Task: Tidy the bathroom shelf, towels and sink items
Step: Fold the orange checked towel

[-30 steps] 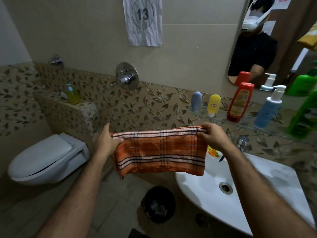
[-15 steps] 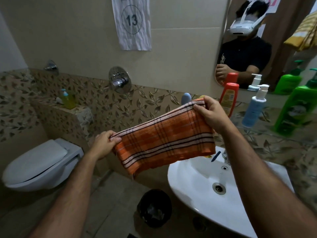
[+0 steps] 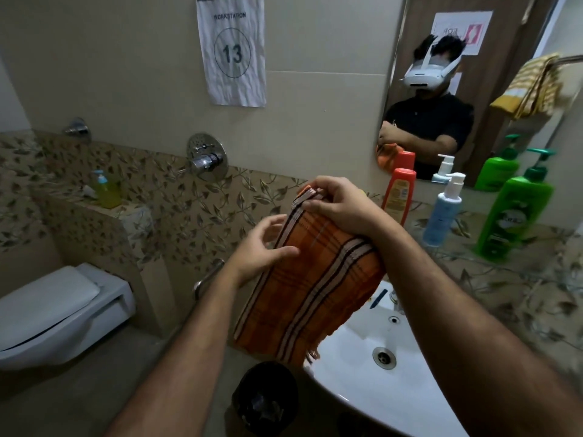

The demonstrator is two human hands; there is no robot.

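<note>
So the orange towel [image 3: 310, 288] isn't stretched out flat between my hands anymore — a second ago it was wide open, now both top corners are bunched up in my right hand [image 3: 339, 203] and the rest hangs down in a fold over the edge of the sink [image 3: 372, 402]. Right hand is pinching that stacked top edge, fingers curled over it. Left hand [image 3: 263, 247] has let go of its corner; fingers are loosely spread and just resting against the towel's left edge, thumb on the front face.

I'd call this mid-fold on the towel part of the tidy-up. Next I probably need to smooth the layers so the edges line up, then fold again or hang it — there's a rail [image 3: 206, 279] low on the wall behind. Further back, the bottles on the glass shelf [image 3: 454, 252] look untouched.
</note>
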